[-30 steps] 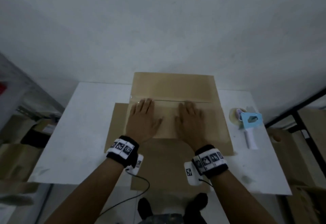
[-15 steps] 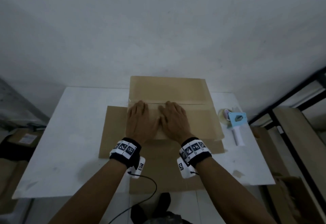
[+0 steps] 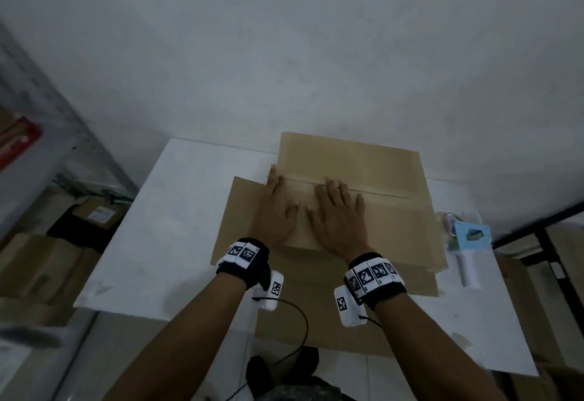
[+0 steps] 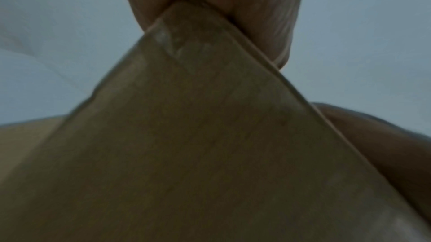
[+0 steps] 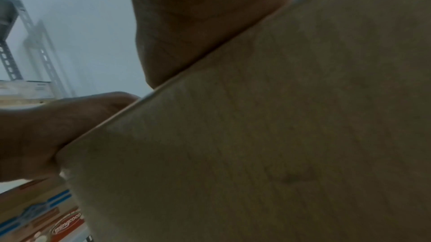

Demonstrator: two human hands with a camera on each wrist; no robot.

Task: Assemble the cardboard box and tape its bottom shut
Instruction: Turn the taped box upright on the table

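Flatly, both hands [image 3: 311,212] pressing cardboard box [image 3: 373,176]

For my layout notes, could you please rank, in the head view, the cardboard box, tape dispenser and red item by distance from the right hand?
1. cardboard box: under the right hand.
2. tape dispenser: table's right side.
3. red item: far left, off the table.

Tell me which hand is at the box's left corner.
The left hand: its fingertips reach the left end of the seam on the box. The right hand lies flat beside it, nearer the box's middle.
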